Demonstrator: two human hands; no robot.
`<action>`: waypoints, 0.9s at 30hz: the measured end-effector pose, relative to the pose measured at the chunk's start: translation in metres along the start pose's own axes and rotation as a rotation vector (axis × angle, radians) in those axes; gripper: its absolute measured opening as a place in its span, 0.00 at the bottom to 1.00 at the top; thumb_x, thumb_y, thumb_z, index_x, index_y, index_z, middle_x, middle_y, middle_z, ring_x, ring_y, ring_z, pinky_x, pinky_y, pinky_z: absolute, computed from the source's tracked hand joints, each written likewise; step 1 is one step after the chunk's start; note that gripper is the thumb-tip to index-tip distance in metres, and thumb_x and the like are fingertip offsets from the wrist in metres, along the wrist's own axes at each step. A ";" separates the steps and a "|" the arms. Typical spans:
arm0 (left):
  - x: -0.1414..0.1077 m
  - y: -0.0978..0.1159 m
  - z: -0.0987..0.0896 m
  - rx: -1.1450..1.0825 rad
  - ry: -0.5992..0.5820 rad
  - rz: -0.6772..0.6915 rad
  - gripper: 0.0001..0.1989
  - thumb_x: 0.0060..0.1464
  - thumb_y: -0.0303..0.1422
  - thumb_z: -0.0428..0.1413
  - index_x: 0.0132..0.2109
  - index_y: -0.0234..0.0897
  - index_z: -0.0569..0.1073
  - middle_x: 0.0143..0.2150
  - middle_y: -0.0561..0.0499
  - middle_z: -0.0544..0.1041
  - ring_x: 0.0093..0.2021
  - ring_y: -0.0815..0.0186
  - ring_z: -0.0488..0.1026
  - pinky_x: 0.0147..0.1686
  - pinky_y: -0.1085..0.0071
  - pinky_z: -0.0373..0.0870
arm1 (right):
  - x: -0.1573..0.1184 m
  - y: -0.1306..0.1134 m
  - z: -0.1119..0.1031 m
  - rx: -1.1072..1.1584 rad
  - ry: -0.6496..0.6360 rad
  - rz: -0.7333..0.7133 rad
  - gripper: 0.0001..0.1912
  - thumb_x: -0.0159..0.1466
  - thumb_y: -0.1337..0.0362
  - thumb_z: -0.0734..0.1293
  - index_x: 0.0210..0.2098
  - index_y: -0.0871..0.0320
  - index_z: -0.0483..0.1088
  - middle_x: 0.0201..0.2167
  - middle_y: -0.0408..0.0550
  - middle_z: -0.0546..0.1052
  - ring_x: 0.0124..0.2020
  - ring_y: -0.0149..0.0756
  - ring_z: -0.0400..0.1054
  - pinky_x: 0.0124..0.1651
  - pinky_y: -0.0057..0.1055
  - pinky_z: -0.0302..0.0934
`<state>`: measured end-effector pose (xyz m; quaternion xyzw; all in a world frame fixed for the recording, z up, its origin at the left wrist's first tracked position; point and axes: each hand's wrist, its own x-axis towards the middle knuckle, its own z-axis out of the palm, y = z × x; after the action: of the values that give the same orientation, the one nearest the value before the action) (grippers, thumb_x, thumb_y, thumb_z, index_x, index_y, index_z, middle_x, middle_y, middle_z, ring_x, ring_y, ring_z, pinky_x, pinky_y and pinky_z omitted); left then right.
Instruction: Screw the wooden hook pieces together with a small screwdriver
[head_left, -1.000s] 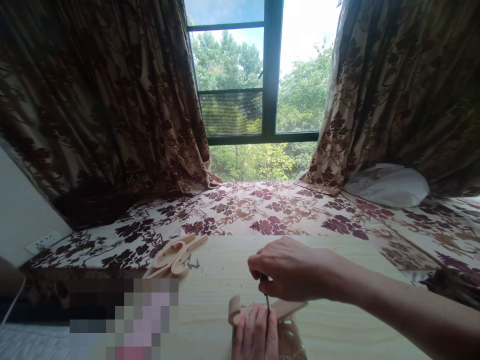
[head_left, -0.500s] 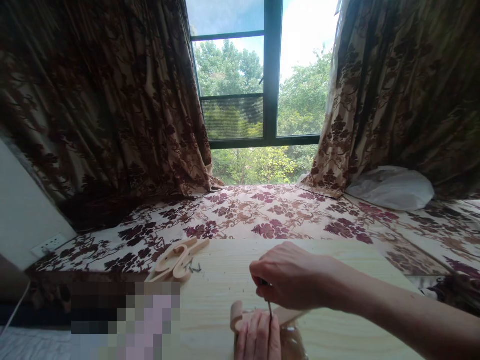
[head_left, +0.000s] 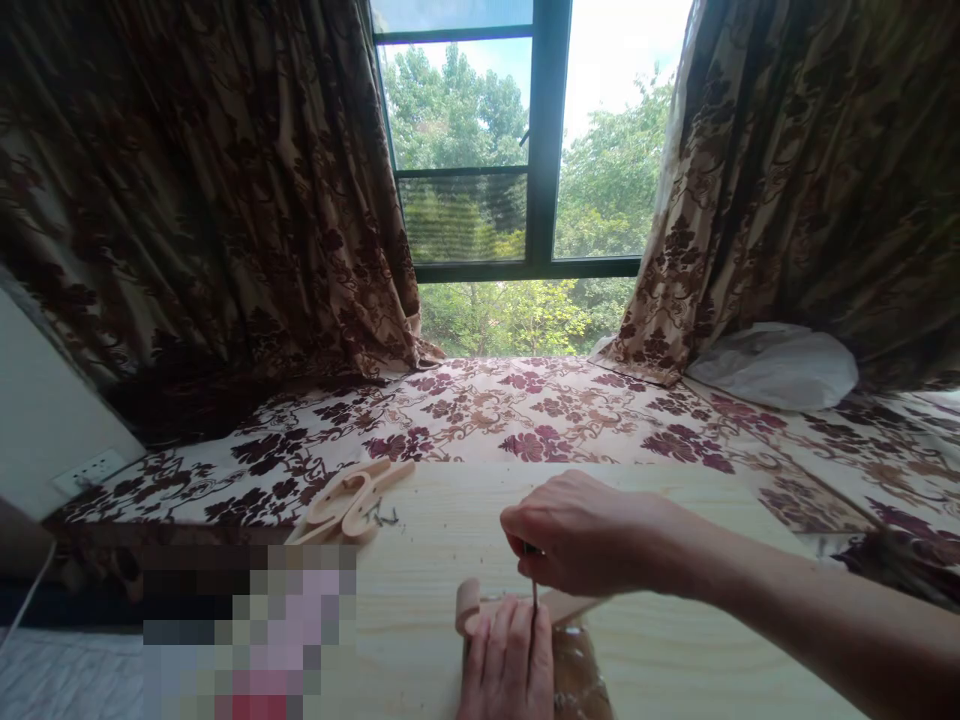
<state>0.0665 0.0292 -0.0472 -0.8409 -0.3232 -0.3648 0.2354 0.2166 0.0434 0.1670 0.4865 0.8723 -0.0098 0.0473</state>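
My right hand (head_left: 574, 535) is closed round the handle of a screwdriver (head_left: 535, 592), whose thin shaft points down beside the fingers of my left hand (head_left: 510, 660). Fingers together, my left hand presses on a curved wooden piece (head_left: 468, 605). That piece lies over a brown, shiny wrapped block (head_left: 581, 670); the screwdriver's tip is hidden at the fingers. On the pale wooden board (head_left: 675, 640), more curved wooden pieces (head_left: 352, 505) lie at the far left, with several small screws (head_left: 384, 514) beside them.
Behind the board is a ledge with a floral cloth (head_left: 525, 400), below a window between patterned curtains (head_left: 315, 200). A white plastic bag (head_left: 776, 368) sits at the back right. A wall socket (head_left: 90, 470) is at the left. The lower left is pixelated.
The view has tilted down slightly, so the window and ledge appear higher. Both hands keep nearly the same places, and the screwdriver shaft now looks more upright.
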 end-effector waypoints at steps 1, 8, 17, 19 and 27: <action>0.002 0.000 -0.002 -0.008 -0.003 0.015 0.14 0.60 0.35 0.50 0.51 0.37 0.70 0.45 0.48 0.78 0.47 0.61 0.74 0.48 0.65 0.66 | 0.000 0.000 0.001 -0.003 0.009 0.006 0.09 0.58 0.65 0.62 0.31 0.61 0.73 0.25 0.53 0.78 0.25 0.36 0.70 0.23 0.30 0.44; 0.014 -0.014 -0.013 0.034 -0.019 0.222 0.27 0.59 0.50 0.45 0.50 0.33 0.72 0.44 0.47 0.78 0.46 0.61 0.73 0.45 0.66 0.64 | 0.000 0.000 0.002 -0.018 0.021 0.068 0.11 0.58 0.63 0.62 0.30 0.61 0.75 0.24 0.53 0.78 0.23 0.36 0.68 0.22 0.30 0.43; 0.013 -0.006 -0.017 0.051 -0.074 0.146 0.16 0.62 0.34 0.44 0.50 0.35 0.71 0.46 0.49 0.78 0.47 0.62 0.72 0.47 0.66 0.64 | -0.047 0.026 0.008 0.409 0.185 0.310 0.12 0.60 0.61 0.63 0.39 0.53 0.76 0.28 0.45 0.79 0.28 0.33 0.70 0.30 0.28 0.57; 0.012 -0.005 -0.023 0.034 -0.110 0.088 0.15 0.60 0.28 0.45 0.52 0.36 0.70 0.48 0.49 0.77 0.49 0.62 0.72 0.49 0.66 0.64 | -0.055 0.028 0.028 0.571 0.230 0.326 0.13 0.61 0.60 0.62 0.43 0.54 0.75 0.32 0.45 0.79 0.30 0.34 0.71 0.33 0.28 0.60; 0.009 -0.046 -0.069 -0.248 -0.102 -0.184 0.26 0.55 0.31 0.53 0.60 0.35 0.60 0.52 0.42 0.70 0.53 0.59 0.68 0.51 0.67 0.67 | -0.078 0.025 0.091 1.223 0.517 0.423 0.18 0.61 0.53 0.64 0.47 0.56 0.71 0.36 0.49 0.79 0.37 0.36 0.71 0.38 0.30 0.65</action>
<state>0.0062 0.0206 0.0095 -0.8479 -0.3627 -0.3786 0.0784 0.2847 -0.0151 0.0842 0.5721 0.5800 -0.3738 -0.4433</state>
